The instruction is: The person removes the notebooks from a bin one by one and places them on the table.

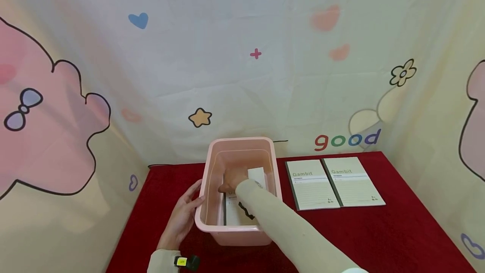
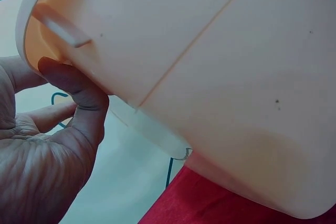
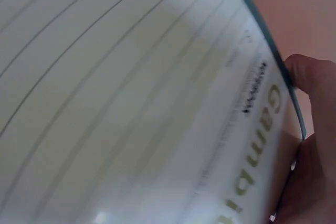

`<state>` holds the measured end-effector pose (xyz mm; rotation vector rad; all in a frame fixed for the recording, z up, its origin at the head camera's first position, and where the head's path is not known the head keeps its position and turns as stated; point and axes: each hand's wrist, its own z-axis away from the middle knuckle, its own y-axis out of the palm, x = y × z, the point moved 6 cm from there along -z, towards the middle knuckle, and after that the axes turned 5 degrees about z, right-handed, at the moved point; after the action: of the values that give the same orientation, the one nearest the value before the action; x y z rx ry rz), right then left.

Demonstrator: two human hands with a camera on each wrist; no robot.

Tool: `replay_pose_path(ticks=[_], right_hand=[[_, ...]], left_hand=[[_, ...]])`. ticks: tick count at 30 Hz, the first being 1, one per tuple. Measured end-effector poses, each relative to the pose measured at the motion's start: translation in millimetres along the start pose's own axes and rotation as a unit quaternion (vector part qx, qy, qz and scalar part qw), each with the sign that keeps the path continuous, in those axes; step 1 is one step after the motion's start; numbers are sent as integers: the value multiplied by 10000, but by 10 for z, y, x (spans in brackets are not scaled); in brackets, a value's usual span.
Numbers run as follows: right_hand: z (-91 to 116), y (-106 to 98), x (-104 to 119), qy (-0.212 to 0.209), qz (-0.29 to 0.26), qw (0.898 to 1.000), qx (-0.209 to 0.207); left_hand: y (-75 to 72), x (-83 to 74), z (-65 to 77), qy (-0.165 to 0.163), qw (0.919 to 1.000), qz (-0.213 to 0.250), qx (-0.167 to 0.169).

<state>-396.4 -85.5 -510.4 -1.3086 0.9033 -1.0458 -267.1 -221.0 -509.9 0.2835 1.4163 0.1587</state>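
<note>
A pink plastic bin stands on the red cloth. At its left side my left hand grips the rim; in the left wrist view the bent thumb presses up under the lip. My right hand reaches inside the bin and holds a white Gambit notebook by its dark-bound edge. In the right wrist view the lined cover of the notebook bows, with the thumb at the binding. My right forearm hides part of the bin's interior.
Two more Gambit notebooks, a left one and a right one, lie side by side to the right of the bin. Behind the red cloth hangs a printed curtain, close to the bin's far side.
</note>
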Motion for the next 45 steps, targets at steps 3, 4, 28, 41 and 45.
replay_pose_path(ticks=[3,4,28,41,45], right_hand=[[-21,-27,-15,-111,369,9991,-148],[-27,-40,-20,-146,447,9987,-173],[21,-923,34,-544,528,9965,-357],[72,-1458,-95,-302,704,9971,-29],[75,-1623,-158,-241,744,9969,-39]], left_hand=[[7,8,-2,-1,10000,39,3],[9,10,-3,-1,10000,54,5],[8,4,-25,26,10000,59,32],[13,15,-16,-35,9999,138,33],[20,31,-12,-3,9999,99,35]])
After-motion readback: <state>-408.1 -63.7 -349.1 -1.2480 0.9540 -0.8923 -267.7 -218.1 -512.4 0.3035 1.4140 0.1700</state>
